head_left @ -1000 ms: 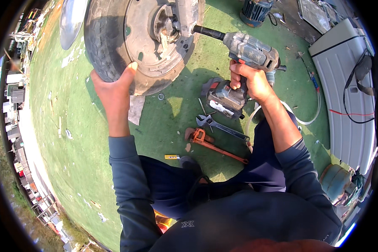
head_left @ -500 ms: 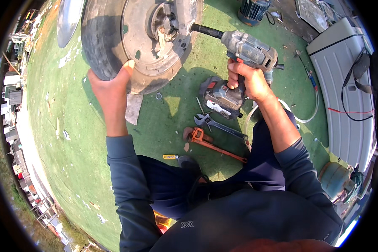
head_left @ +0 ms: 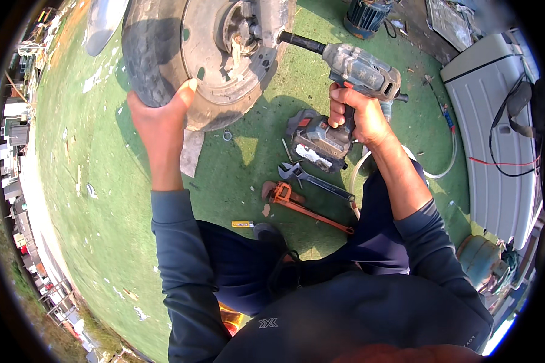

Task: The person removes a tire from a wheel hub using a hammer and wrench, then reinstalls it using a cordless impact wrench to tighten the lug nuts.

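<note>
A: Where is the wheel (head_left: 152, 57), and how is it held?

B: At the top, left of centre, partly beyond the view's edge. The left hand (head_left: 159, 121) clasps its near edge, thumb laid across the face; the other fingers pass out of sight behind it, so how far they bend cannot be told.

A: And the right hand (head_left: 364, 115)?

B: Its fingers are curled closely round the handle of a power wrench (head_left: 360, 65). The dark socket (head_left: 303, 42) points left and meets the metal arm (head_left: 269, 24) beside the hub (head_left: 227, 35); whether it is fully seated cannot be told.

A: What could go wrong?

B: A poorly seated socket could jump sideways off the arm. With only one hand steadying the tool, its kick could twist the wrist. A weak hold could let the wheel turn, pinching the left thumb.

A: And below?

B: An adjustable wrench (head_left: 318, 181), an orange pipe wrench (head_left: 309, 210) and a pale hose (head_left: 353, 181) lie near the right leg (head_left: 384, 233); a shifting foot could catch them.
</note>
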The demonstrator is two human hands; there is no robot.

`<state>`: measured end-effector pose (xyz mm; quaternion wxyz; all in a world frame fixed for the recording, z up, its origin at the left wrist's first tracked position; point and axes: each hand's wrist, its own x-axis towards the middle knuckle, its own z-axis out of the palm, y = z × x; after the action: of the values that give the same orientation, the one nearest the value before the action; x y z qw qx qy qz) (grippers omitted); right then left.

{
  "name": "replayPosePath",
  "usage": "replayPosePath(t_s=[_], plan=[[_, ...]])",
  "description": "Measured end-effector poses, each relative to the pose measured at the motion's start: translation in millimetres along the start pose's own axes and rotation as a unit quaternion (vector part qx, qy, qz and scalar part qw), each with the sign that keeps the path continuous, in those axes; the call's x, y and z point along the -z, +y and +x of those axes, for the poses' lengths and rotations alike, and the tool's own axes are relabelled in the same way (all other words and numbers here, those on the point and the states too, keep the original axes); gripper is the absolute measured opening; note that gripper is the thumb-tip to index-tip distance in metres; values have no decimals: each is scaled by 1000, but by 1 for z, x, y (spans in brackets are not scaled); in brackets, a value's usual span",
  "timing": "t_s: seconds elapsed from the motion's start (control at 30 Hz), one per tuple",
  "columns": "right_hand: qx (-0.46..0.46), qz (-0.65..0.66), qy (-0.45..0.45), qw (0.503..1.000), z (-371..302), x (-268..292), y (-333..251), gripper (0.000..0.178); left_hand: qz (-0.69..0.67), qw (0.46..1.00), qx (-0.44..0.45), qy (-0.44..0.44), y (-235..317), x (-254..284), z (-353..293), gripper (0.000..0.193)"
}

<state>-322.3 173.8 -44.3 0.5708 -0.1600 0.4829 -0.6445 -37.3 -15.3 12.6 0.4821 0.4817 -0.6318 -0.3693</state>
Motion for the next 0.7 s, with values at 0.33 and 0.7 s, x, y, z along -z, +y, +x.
replayPosePath(t_s=[0.33,0.7], plan=[[-28,9,5,1000,-2,-5,-7,16,25,1000,12,1,10,-4,-5,73],[26,-34,-9,999,-2,-3,-6,57,55,998,-5,18,7,-3,-1,70]])
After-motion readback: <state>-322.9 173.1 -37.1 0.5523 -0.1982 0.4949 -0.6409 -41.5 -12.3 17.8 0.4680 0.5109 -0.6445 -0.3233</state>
